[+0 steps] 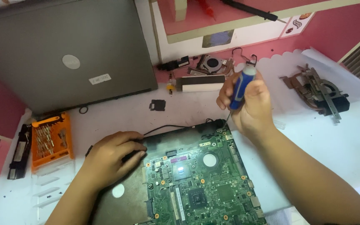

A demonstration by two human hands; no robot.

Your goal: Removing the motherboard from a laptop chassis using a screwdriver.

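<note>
A green laptop motherboard (201, 183) lies in an opened laptop base (126, 204) in front of me. My right hand (251, 104) grips a blue-and-grey screwdriver (241, 86) held upright, its thin shaft pointing down at the board's far right corner. My left hand (109, 158) rests palm down on the base's far left corner, fingers curled over the edge beside the board. A black cable (167, 127) runs along the far edge of the base.
A closed grey laptop (67, 54) lies at the back left. An orange screwdriver-bit case (51, 139) and a black battery (18, 152) sit at the left. Fan and heatsink parts (213, 64) lie behind; another cooler assembly (319, 93) lies at the right.
</note>
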